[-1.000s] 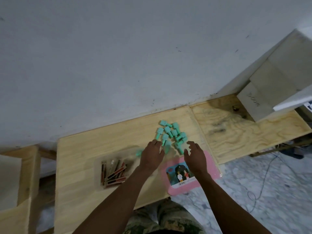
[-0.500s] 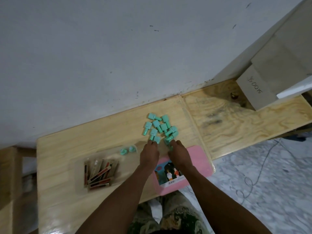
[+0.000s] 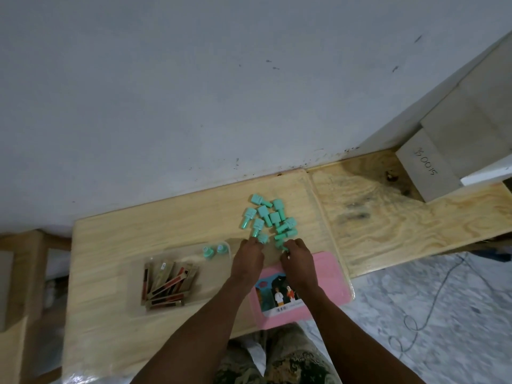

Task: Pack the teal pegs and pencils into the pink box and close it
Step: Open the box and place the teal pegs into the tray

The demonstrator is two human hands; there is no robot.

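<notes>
Several teal pegs (image 3: 270, 218) lie in a loose pile on the light wooden table (image 3: 155, 234). My left hand (image 3: 248, 259) reaches the pile's near edge, its fingertips pinched on a peg (image 3: 262, 238). My right hand (image 3: 297, 259) is curled over the pegs at the near right of the pile. The pink box (image 3: 328, 273), with a picture label, lies flat at the table's near edge under my right wrist. Left of it, a clear tray (image 3: 133, 275) holds several pencils (image 3: 166, 284) and two teal pegs (image 3: 208, 250).
A grey wall runs along the table's far side. A second plywood surface (image 3: 388, 217) adjoins on the right, carrying a grey block (image 3: 426, 173) marked with handwriting. A cable (image 3: 432, 295) lies on the marble floor at right. A wooden frame (image 3: 25, 273) stands left.
Both hands have moved forward from open, spread positions to the near edge of the peg pile, and their fingers have curled onto pegs. The view has shifted slightly.
</notes>
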